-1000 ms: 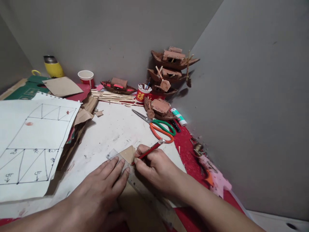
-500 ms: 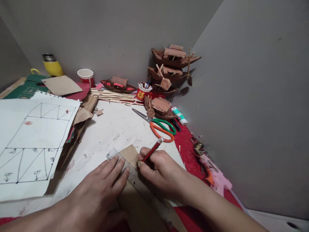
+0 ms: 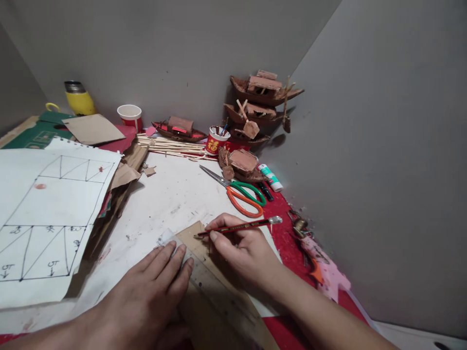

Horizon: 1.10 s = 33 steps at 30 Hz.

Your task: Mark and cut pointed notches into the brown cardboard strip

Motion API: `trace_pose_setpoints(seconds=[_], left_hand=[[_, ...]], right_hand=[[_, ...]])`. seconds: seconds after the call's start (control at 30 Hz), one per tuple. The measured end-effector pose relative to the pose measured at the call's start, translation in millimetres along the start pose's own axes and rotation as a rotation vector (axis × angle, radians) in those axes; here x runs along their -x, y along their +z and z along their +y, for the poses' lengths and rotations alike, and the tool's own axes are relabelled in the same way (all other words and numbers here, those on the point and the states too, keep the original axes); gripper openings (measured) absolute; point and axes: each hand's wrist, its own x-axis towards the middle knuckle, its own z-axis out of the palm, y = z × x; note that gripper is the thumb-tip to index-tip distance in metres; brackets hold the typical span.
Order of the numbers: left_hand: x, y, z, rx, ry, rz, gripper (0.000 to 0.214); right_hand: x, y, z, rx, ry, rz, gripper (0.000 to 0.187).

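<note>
My left hand lies flat, fingers stretched, pressing a clear plastic ruler onto a brown cardboard piece on the white table sheet. My right hand pinches a red pencil, which lies nearly level with its tip just above the cardboard's far corner and its metal end pointing right. The ruler runs diagonally from the cardboard's tip toward the near right. Most of the cardboard is hidden under my hands.
Orange and green scissors lie beyond my right hand. Brown model boats, a red cup, a glue stick and wooden sticks crowd the back corner. A drawn paper pattern lies at the left; grey walls close in behind and right.
My right hand lifted the pencil from writing upright against the ruler to a nearly level pose. The left hand and ruler slid slightly toward me.
</note>
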Motion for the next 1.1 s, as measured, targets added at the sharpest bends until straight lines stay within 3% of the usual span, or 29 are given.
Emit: trace_pose_setpoints(seconds=[0.37, 1.1], left_hand=[[-5, -7.7, 1, 0.010, 0.004, 0.004, 0.086], [-9, -14.1, -2, 0.087, -0.008, 0.037, 0.084]], right_hand=[[-2, 15, 13, 0.020, -0.174, -0.058, 0.018], [-6, 17, 12, 0.166, -0.194, -0.073, 0.019]])
